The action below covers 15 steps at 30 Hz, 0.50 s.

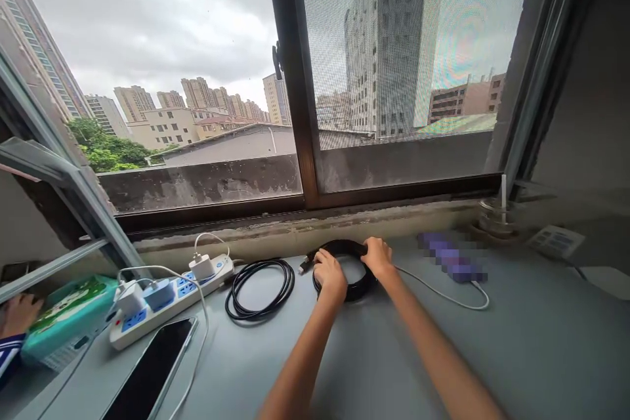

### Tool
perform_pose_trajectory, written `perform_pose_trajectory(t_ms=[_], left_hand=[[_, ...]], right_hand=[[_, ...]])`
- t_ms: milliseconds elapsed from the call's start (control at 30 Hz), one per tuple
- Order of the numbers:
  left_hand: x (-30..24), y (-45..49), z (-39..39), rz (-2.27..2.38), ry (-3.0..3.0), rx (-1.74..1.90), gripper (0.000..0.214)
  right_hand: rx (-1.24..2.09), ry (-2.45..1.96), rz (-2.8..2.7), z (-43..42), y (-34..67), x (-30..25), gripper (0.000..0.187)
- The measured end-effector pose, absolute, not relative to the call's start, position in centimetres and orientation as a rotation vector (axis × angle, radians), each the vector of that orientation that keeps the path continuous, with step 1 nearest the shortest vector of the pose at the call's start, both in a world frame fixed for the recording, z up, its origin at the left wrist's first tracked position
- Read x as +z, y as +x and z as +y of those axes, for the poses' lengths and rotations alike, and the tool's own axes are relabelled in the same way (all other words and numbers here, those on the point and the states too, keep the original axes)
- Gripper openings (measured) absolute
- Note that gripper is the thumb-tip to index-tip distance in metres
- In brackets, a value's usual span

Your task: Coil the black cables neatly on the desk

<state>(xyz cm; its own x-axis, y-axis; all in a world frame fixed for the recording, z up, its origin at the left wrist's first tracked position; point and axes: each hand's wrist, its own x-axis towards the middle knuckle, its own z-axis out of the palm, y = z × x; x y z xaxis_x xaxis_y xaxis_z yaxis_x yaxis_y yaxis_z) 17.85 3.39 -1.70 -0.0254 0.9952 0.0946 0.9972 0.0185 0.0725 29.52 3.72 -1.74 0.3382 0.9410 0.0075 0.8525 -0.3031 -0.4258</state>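
Observation:
A thick black cable coil [350, 291] lies on the grey desk [516, 354] near the window sill. My left hand [329, 273] grips the coil's left side, close to its plug end. My right hand [378, 256] holds the coil's upper right part, fingers curled over it. A second, thinner black cable coil [259, 289] lies just left of them, untouched.
A white power strip [167, 302] with white chargers sits at the left, a dark phone [150, 374] in front of it. A green box [63, 318] is at far left under another person's hand [17, 315]. A purple blurred object [451, 257] with a white cord lies right.

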Motion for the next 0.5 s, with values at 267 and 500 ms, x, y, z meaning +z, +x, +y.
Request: perform_pose_trajectory(t_ms=[267,500], left_hand=[[-3.2,19.4,2.1,-2.1,-2.149,-0.185,0.056],[-4.4,19.1,2.1,-2.098,-2.059,-0.264,0.058]], right_hand=[[0.344,-2.246,-1.606,3.5,30.1,-1.0,0.03],[0.396,-2.22,-1.607,3.5,30.2,-1.2,0.03]])
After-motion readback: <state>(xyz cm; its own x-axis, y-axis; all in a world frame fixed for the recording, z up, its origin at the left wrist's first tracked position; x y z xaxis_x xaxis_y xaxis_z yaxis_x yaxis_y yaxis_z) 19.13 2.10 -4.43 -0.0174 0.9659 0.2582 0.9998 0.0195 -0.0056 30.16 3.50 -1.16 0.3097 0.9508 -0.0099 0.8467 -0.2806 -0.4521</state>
